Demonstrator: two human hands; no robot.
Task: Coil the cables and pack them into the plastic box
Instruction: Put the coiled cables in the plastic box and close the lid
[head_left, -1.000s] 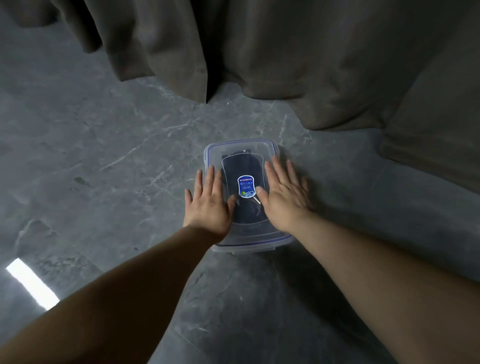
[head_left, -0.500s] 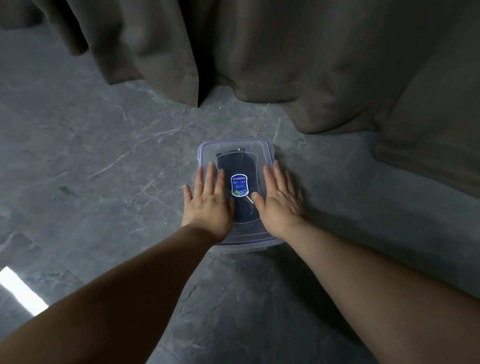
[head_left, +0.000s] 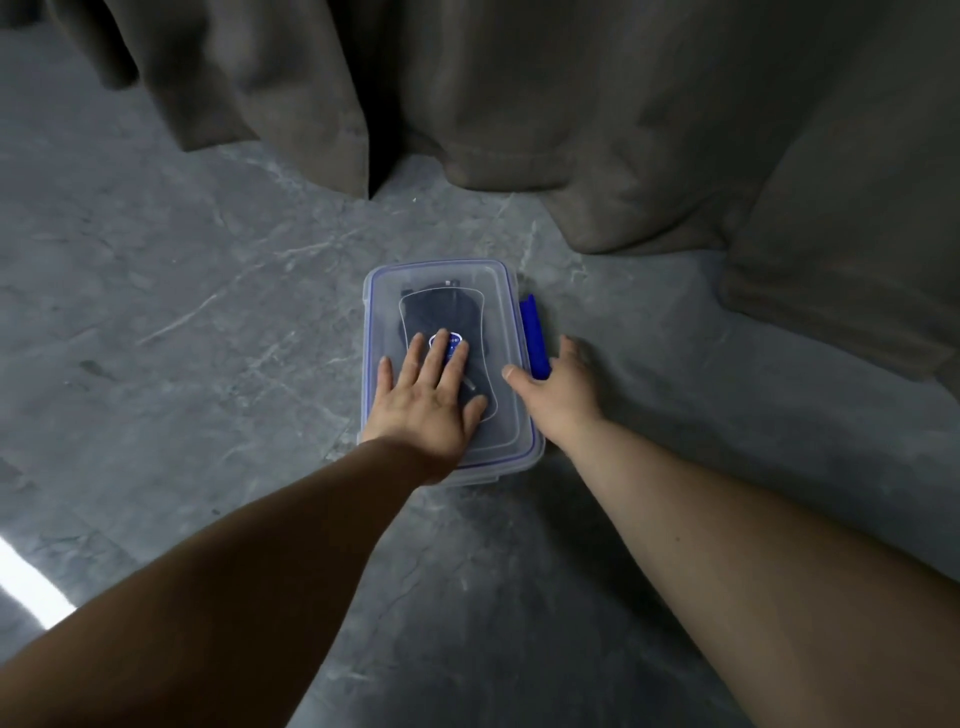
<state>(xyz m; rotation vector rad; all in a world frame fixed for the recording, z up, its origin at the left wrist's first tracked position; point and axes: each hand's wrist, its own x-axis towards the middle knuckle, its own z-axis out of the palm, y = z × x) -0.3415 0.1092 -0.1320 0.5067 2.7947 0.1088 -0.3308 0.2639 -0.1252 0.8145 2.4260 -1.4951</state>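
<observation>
Head view: you look down at a clear plastic box (head_left: 447, 364) lying on the grey stone floor (head_left: 182, 338), near the hem of a curtain (head_left: 571, 130).
Box: its lid (head_left: 498, 291) is on; a dark coil of cables (head_left: 441, 312) shows through it, packed inside.
Left hand (head_left: 426, 395): your fingers lie straight and slightly spread, flat on the lid over the sticker (head_left: 451, 340), pressing down.
Right hand (head_left: 558, 387): it sits at the box's right edge, thumb on the lid's rim; the other fingers reach around the blue clip (head_left: 535, 338), but you cannot tell from here whether they grip it.
Handling: the box looks light, stiff and smooth, so it will likely slide on the floor; keep your left palm on it.
Where to hold: take the clip by its free outer edge and fold it down against the box's wall.
Stage: the packing looks done; latching remains.
</observation>
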